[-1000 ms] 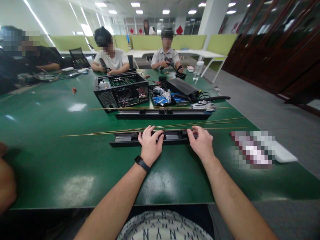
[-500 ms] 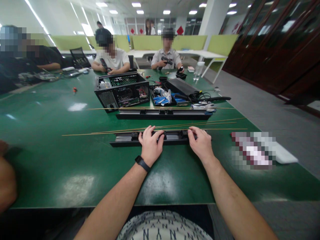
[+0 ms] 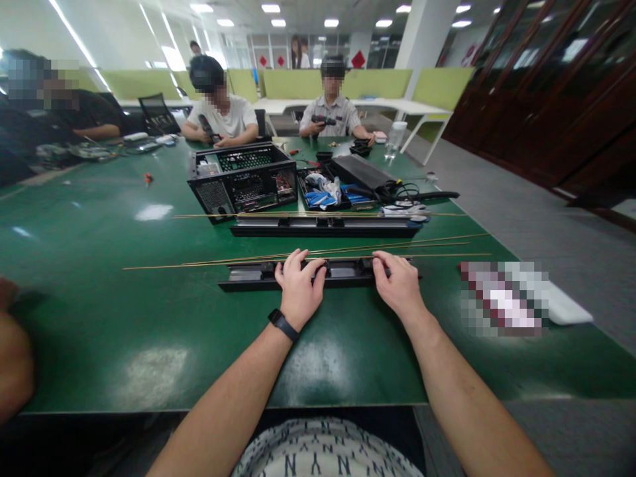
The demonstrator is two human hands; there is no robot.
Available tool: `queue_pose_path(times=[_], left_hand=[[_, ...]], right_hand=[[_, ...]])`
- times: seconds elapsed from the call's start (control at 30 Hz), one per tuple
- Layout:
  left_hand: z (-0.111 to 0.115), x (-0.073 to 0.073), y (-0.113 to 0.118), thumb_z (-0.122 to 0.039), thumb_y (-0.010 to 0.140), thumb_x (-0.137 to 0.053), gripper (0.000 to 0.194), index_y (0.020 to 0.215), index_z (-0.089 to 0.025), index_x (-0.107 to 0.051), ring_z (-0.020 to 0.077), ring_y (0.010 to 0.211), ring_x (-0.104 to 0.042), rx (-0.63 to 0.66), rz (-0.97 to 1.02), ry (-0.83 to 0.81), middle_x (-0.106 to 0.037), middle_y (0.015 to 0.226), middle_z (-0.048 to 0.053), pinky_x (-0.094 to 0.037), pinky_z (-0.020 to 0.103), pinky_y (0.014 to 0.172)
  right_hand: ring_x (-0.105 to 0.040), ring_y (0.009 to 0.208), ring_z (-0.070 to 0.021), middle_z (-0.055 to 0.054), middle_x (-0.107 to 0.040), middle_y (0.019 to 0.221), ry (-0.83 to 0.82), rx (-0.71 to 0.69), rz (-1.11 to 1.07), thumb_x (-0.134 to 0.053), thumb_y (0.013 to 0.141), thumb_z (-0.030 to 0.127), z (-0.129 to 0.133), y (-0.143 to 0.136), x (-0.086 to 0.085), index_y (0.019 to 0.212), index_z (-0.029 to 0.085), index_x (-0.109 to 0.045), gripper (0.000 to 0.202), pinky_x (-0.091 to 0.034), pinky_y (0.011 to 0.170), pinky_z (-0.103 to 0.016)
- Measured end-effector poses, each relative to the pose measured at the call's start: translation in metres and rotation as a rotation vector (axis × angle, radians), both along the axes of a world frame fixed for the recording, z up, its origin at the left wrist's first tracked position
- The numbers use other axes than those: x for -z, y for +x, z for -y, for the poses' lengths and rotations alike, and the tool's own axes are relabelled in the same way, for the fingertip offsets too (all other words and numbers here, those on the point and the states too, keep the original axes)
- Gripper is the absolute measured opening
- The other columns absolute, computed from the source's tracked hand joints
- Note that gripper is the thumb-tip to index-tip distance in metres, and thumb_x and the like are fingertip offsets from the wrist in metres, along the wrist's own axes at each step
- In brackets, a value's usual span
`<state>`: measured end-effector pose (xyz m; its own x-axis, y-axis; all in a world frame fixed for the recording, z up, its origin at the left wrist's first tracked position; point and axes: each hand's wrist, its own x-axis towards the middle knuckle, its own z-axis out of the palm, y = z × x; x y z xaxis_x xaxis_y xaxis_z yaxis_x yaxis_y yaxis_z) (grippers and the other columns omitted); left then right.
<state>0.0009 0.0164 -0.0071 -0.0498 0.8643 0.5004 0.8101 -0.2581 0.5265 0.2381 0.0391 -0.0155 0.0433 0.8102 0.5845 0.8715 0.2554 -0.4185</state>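
A long black rail (image 3: 248, 286) with small black blocks in its channel lies across the green table in front of me. My left hand (image 3: 301, 288) rests over its middle, with thumb and forefinger closed on a small black block (image 3: 324, 266). Near the rail's right end, my right hand (image 3: 399, 281) has its thumb and forefinger pressed together beside another black block (image 3: 366, 265); what they grip is partly hidden. Thin brass-coloured rods (image 3: 163, 267) lie along the rail's far edge and stick out past both ends.
Farther back lie a second black rail (image 3: 318, 232), an open black computer case (image 3: 243, 179), blue-and-white gloves (image 3: 322, 192) and a black box (image 3: 365, 173). A pixelated packet (image 3: 497, 298) is at right. Several people sit around the table; an arm (image 3: 14, 358) shows at left.
My right hand has shifted very slightly left. The rod beside it has moved up a little at its right end. Across the table, a person has changed how they hold a dark tool.
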Motion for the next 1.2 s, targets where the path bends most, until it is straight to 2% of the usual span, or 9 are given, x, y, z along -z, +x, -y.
queue_pose_path(times=[0.23,0.77,1.0,1.2], left_hand=[[-0.0001,0.0003,0.0002,-0.034,0.100,-0.060,0.022,0.115,-0.034,-0.077,0.0296,0.146,-0.049,-0.002,-0.002,0.001,-0.065,0.142,0.010,-0.027,0.064,0.122],[0.0005,-0.0012,0.0001,-0.034,0.099,-0.061,0.023,0.115,-0.033,-0.077,0.0299,0.147,-0.048,-0.005,-0.009,-0.013,-0.065,0.143,0.010,-0.029,0.064,0.122],[0.0009,-0.0017,0.0003,-0.033,0.099,-0.061,0.023,0.116,-0.034,-0.077,0.0296,0.146,-0.049,-0.002,-0.005,-0.007,-0.065,0.142,0.009,-0.029,0.064,0.122],[0.0008,-0.0019,0.0007,-0.033,0.100,-0.060,0.023,0.115,-0.034,-0.077,0.0292,0.146,-0.049,-0.001,-0.001,-0.008,-0.064,0.144,0.009,-0.028,0.064,0.122]], right_hand=[[-0.069,0.105,-0.0283,-0.009,-0.080,0.114,-0.019,-0.033,0.013,-0.047,0.104,0.036,0.0016,-0.0027,-0.0012,0.117,0.021,-0.074,0.033,-0.047,0.097,-0.044],[-0.068,0.103,-0.0285,-0.012,-0.078,0.107,-0.008,-0.074,0.019,-0.048,0.104,0.038,0.0008,-0.0078,0.0035,0.123,0.018,-0.071,0.037,-0.046,0.098,-0.044],[-0.068,0.107,-0.0297,-0.013,-0.078,0.116,-0.023,-0.025,0.024,-0.043,0.105,0.035,0.0014,-0.0084,0.0019,0.121,0.019,-0.072,0.037,-0.046,0.098,-0.046],[-0.068,0.103,-0.0295,-0.012,-0.079,0.111,-0.023,0.018,0.007,-0.045,0.103,0.033,0.0008,-0.0074,0.0005,0.117,0.020,-0.074,0.035,-0.047,0.095,-0.045]])
